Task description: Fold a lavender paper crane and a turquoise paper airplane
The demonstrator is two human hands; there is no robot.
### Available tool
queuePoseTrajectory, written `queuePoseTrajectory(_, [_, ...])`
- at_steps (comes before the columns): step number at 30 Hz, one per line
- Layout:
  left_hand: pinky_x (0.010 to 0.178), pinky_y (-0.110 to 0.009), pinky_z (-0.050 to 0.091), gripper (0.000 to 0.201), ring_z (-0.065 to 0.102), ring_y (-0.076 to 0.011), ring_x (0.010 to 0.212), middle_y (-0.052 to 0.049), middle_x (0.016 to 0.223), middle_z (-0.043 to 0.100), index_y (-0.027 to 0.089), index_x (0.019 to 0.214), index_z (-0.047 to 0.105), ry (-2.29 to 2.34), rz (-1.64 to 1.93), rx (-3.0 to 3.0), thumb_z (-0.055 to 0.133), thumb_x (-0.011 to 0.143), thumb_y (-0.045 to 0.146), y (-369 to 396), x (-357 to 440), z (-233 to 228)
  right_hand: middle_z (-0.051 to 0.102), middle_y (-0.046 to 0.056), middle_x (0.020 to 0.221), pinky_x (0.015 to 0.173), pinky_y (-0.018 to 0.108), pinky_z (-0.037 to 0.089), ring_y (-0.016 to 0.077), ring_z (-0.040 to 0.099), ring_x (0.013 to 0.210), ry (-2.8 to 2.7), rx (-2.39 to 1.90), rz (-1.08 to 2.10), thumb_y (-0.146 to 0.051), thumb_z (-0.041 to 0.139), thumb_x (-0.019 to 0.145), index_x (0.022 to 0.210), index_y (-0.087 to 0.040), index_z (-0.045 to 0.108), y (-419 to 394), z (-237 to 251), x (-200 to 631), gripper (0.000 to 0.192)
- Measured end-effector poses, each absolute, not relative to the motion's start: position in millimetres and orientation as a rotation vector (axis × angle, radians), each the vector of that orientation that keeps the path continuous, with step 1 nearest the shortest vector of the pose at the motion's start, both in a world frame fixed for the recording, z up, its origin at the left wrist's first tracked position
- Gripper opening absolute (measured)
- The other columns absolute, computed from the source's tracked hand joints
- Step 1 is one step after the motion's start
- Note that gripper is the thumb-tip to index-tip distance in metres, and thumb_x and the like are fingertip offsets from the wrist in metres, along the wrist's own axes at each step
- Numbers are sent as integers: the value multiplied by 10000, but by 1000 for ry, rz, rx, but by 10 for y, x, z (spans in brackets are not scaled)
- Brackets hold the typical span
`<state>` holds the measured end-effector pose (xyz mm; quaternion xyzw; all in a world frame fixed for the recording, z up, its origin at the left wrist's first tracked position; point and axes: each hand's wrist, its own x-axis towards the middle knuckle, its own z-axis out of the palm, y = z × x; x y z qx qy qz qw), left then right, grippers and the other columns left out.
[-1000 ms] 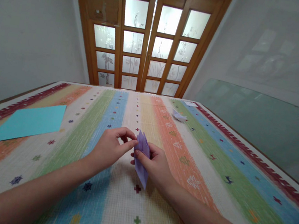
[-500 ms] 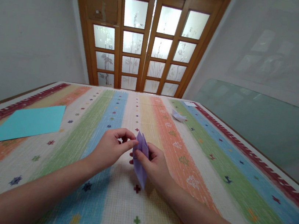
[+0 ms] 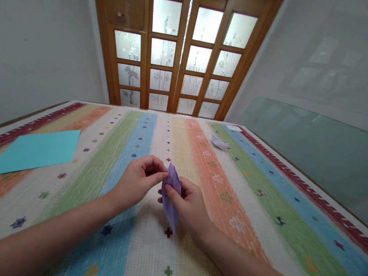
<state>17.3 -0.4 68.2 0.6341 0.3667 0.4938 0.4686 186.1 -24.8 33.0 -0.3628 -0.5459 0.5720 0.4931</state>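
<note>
A folded piece of purple paper (image 3: 170, 209), narrow and pointed at both ends, is held up above the middle of the striped tablecloth. My right hand (image 3: 191, 203) grips it, thumb on the near face and fingers behind. From the left, my left hand (image 3: 140, 177) pinches the paper's upper left edge between thumb and forefinger. The fingers hide part of the folds, and the top shows separate pointed layers.
A flat turquoise sheet of paper (image 3: 36, 151) lies on the left of the tablecloth (image 3: 149, 261). Toward the far right sits a small pale folded paper piece (image 3: 219, 142). Beyond it, a white slip (image 3: 233, 128) lies near the table's far edge.
Both hands stay on the purple paper. It has tilted and shifted very slightly left, and its top layers look closer together.
</note>
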Motion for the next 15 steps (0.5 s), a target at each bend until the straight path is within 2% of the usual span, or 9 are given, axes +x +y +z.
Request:
queuePoseTrajectory(4, [639, -216, 493, 229, 639, -116, 700, 16, 768, 660, 179, 902, 573, 864, 1242, 1459, 760, 791, 249, -1, 190, 683, 696, 35, 820, 693, 363, 630, 183, 712, 697, -1339, -907, 1349, -475, 732, 834, 877, -178, 664, -259, 332, 1852, 307])
queuePoseTrajectory(8, [624, -223, 497, 262, 648, -126, 699, -15, 797, 707, 174, 975, 639, 885, 1194, 1418, 773, 769, 266, -1, 198, 714, 708, 54, 843, 688, 359, 614, 194, 706, 718, -1430, -926, 1199, -451, 673, 889, 887, -183, 680, -263, 319, 1874, 268])
queuePoseTrajectory(15, [573, -241, 477, 160, 627, -144, 650, -33, 736, 725, 176, 832, 757, 993, 1146, 1526, 753, 765, 321, -28, 209, 780, 705, 38, 728, 587, 304, 496, 188, 656, 645, -1690, -1071, 736, -321, 638, 905, 833, -194, 702, -244, 292, 1963, 160])
